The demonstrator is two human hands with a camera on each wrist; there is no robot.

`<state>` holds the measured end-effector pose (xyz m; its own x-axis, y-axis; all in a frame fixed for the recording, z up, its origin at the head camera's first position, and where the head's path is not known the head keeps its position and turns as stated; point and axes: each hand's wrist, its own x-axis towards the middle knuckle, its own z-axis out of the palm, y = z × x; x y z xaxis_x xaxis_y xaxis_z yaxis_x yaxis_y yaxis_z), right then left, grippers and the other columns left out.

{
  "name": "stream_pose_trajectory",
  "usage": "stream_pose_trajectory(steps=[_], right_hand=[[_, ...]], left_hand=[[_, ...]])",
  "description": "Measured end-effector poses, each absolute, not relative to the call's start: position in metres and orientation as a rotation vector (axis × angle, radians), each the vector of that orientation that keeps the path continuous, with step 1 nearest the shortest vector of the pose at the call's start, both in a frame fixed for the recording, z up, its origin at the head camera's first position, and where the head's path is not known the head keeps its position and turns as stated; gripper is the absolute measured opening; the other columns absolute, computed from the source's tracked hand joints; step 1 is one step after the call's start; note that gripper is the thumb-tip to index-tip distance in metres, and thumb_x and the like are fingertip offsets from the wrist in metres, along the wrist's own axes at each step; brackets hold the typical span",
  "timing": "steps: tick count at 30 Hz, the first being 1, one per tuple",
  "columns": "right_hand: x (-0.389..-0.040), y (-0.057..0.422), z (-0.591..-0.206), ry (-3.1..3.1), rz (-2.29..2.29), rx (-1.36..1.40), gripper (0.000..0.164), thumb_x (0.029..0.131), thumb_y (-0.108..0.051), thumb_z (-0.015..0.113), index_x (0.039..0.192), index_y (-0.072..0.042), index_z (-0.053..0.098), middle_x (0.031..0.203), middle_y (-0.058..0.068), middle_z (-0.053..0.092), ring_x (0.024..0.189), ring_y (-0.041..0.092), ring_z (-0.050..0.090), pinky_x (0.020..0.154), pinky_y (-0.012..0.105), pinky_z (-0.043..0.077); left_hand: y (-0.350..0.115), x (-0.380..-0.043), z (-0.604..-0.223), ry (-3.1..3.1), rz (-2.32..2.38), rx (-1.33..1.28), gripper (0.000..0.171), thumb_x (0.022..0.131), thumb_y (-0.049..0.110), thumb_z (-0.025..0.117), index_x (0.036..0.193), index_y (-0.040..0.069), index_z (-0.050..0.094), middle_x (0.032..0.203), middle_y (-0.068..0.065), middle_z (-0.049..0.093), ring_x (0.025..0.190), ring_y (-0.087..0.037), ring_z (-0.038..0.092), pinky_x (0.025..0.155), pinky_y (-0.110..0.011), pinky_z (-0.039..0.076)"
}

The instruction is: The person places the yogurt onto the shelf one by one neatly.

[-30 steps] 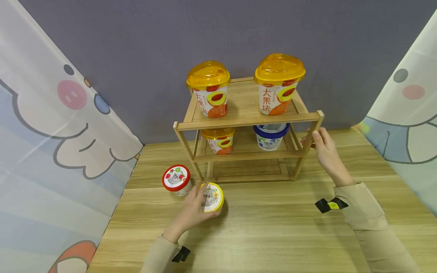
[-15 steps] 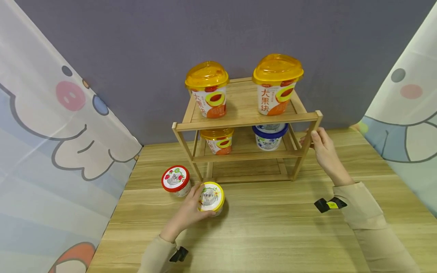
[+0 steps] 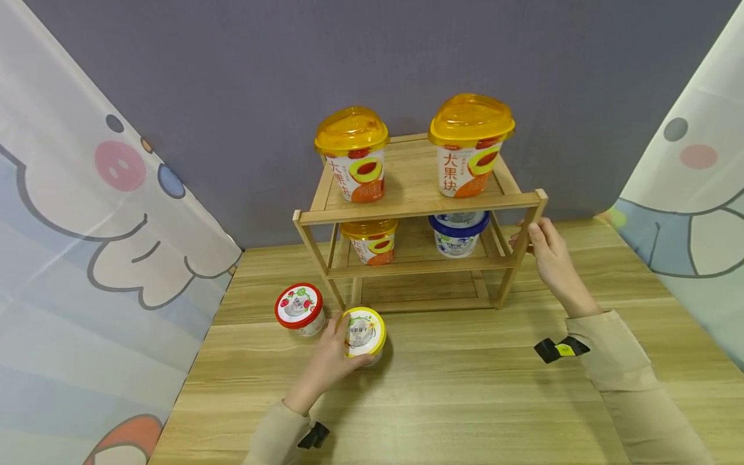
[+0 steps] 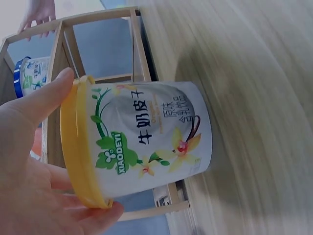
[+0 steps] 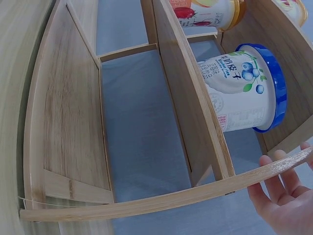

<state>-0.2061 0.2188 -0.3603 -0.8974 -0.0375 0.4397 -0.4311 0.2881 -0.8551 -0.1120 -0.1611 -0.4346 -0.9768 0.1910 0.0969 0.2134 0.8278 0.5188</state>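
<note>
A yellow-lidded yogurt cup point(image 3: 363, 330) with a vanilla-flower print is at the table's front left, and my left hand point(image 3: 328, 358) grips it by the lid rim. The left wrist view shows thumb and fingers on either side of the yellow lid point(image 4: 78, 142). My right hand point(image 3: 552, 261) holds the right front post of a three-tier wooden rack point(image 3: 418, 210); its fingers point(image 5: 279, 188) show behind that post in the right wrist view. Just left of my left hand stands a red-lidded cup point(image 3: 299, 306).
Two orange-lidded fruit cups, a left one point(image 3: 353, 155) and a right one point(image 3: 471, 145), stand on the top shelf. Below are another orange-lidded cup point(image 3: 372, 242) and a blue-lidded cup point(image 3: 458, 234). The bottom shelf point(image 3: 418, 286) sits low over the wooden table point(image 3: 465, 387). Printed curtains hang either side.
The yellow-lidded cup has turned in my left hand's grip and shifted slightly to the right, so its lid print faces differently. My right hand stays on the rack post.
</note>
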Motion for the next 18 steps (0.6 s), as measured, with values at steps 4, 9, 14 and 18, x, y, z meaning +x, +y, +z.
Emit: stream_pose_trajectory(steps=[4, 9, 14, 18], right_hand=[[-0.206, 0.218, -0.36, -2.22, 1.639, 0.421, 0.023, 0.098, -0.025, 0.027, 0.106, -0.019, 0.047, 0.086, -0.002, 0.056, 0.083, 0.006, 0.055, 0.073, 0.014, 0.041], [-0.206, 0.217, -0.359, -2.199, 1.656, 0.429, 0.022, 0.098, -0.024, 0.027, 0.105, -0.021, 0.047, 0.085, -0.002, 0.056, 0.082, 0.007, 0.055, 0.072, 0.013, 0.042], [-0.207, 0.218, -0.361, -2.202, 1.655, 0.423, 0.022, 0.098, -0.024, 0.028, 0.105, -0.018, 0.048, 0.086, 0.003, 0.056, 0.082, 0.008, 0.055, 0.072, 0.013, 0.042], [-0.207, 0.218, -0.361, -2.209, 1.653, 0.424, 0.022, 0.098, -0.025, 0.027, 0.105, -0.018, 0.047, 0.086, 0.002, 0.055, 0.083, 0.008, 0.055, 0.072, 0.013, 0.042]], left_hand=[[-0.158, -0.112, -0.437, -2.929, -0.819, -0.312, 0.092, 0.064, 0.044, 0.075, 0.13, -0.007, 0.036, 0.133, -0.027, 0.031, 0.116, -0.041, 0.038, 0.089, -0.049, 0.039], [-0.153, -0.111, -0.438, -2.925, -0.809, -0.242, 0.094, 0.064, 0.049, 0.073, 0.13, -0.006, 0.036, 0.133, -0.027, 0.031, 0.117, -0.042, 0.037, 0.09, -0.049, 0.038], [-0.149, -0.111, -0.439, -2.888, -0.769, -0.237, 0.094, 0.063, 0.051, 0.073, 0.129, -0.007, 0.037, 0.131, -0.028, 0.033, 0.114, -0.042, 0.04, 0.089, -0.049, 0.038], [-0.15, -0.112, -0.445, -2.851, -0.784, -0.262, 0.098, 0.061, 0.047, 0.076, 0.132, -0.005, 0.033, 0.131, -0.029, 0.032, 0.113, -0.043, 0.04, 0.09, -0.05, 0.037]])
